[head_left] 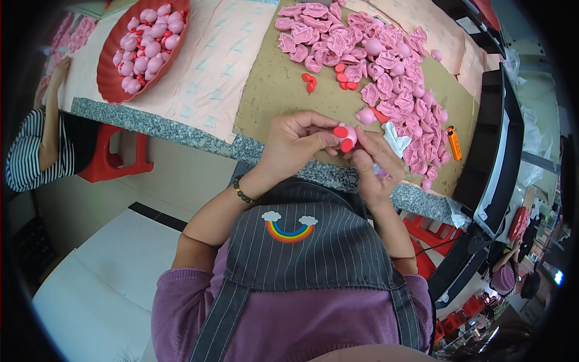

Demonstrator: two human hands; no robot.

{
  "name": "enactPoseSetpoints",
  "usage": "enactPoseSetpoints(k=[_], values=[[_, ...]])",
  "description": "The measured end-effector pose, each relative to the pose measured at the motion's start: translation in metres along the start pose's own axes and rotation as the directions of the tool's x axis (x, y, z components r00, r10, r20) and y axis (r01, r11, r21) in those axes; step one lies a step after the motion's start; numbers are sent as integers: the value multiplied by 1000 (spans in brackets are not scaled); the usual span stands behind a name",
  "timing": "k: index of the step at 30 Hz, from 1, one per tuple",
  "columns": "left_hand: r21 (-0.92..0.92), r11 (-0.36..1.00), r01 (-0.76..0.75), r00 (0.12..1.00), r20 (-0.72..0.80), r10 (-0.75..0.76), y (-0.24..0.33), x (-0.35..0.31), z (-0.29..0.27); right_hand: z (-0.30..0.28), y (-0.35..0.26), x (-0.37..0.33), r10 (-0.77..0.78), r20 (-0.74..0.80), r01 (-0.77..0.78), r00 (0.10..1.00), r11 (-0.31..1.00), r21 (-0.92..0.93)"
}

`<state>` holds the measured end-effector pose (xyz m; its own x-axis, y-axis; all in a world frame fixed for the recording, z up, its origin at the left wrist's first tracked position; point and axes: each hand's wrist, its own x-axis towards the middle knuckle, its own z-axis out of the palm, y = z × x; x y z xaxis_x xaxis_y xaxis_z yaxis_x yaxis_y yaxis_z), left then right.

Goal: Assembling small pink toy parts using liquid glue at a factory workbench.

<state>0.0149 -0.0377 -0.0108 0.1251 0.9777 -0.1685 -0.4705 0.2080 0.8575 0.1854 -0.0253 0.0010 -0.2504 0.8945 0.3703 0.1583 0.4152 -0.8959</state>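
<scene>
Pink and rounded, with two red discs on it, the small toy piece (347,137) sits at the centre of the frame, pinched between both hands just above the near edge of the grey speckled table (151,123). The left hand (297,146) closes on it from the left side of the frame, fingers curled over the top and thumb beneath, so that this hand carries most of the piece. The right hand (375,164) comes at it from the lower right, fingertips pressed against the lower red disc; it also appears to keep something small and pale tucked in its palm, though what that is cannot be told. Neither hand is loose: both are clasped on the same piece, touching each other around it.

The piece is too small and too covered to give a clear long axis; its red discs face up and toward the right of the frame. The left hand is nearer to it in the sense that more of its fingers wrap it.

Directly above the hands, toward the upper right, a heap of pink moulded parts (386,66) spreads over a brown cardboard sheet (271,90), with a few loose red discs (345,79) between the heap and the hands. A white scrap (396,137) lies just beside the right hand, and an orange lighter (454,143) lies farther right. At upper left a red oval tray (105,81) holds more pink pieces, well apart from both hands. Another person in a striped sleeve (27,158) sits at the far left.
</scene>
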Motion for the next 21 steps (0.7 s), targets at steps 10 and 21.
enactPoseSetpoints(k=[10,21], values=[[203,978,-44,996,81,28,5,5,-1,-15,-13,21,403,170,-417,899,907,55],[354,928,114,985,79,-151,16,13,1,-12,-10,22,559,173,-575,811,817,52]])
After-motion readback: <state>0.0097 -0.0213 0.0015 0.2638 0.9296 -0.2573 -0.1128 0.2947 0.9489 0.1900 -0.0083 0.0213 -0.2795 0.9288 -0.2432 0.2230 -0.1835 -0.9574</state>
